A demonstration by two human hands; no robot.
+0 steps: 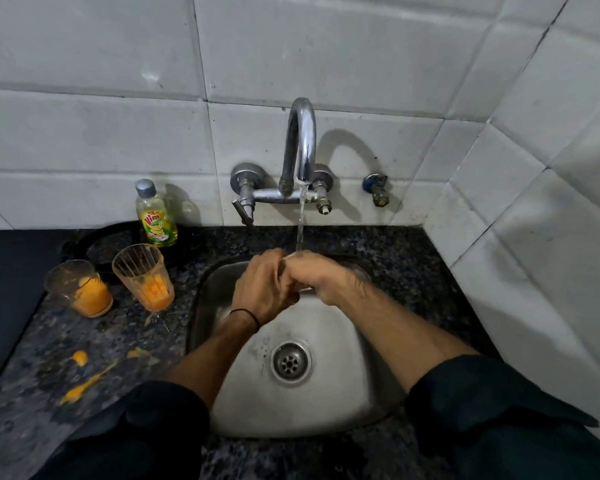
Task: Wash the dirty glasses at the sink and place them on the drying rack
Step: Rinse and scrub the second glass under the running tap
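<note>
Both my hands are together over the steel sink (343, 403) under the running tap (300, 140). My left hand (262, 289) and my right hand (317, 277) wrap around a clear glass (290, 258) that is almost wholly hidden between them; only a bit of its rim shows where the water stream lands. Two dirty glasses stand on the counter to the left of the sink: a short one (78, 287) and a taller ribbed one (144, 277), both with orange residue inside.
A yellow dish soap bottle (155, 214) stands against the tiled wall behind the glasses. Orange spills (80, 358) lie on the dark granite counter (42, 341) at the front left. A wall corner closes the right side. No drying rack is in view.
</note>
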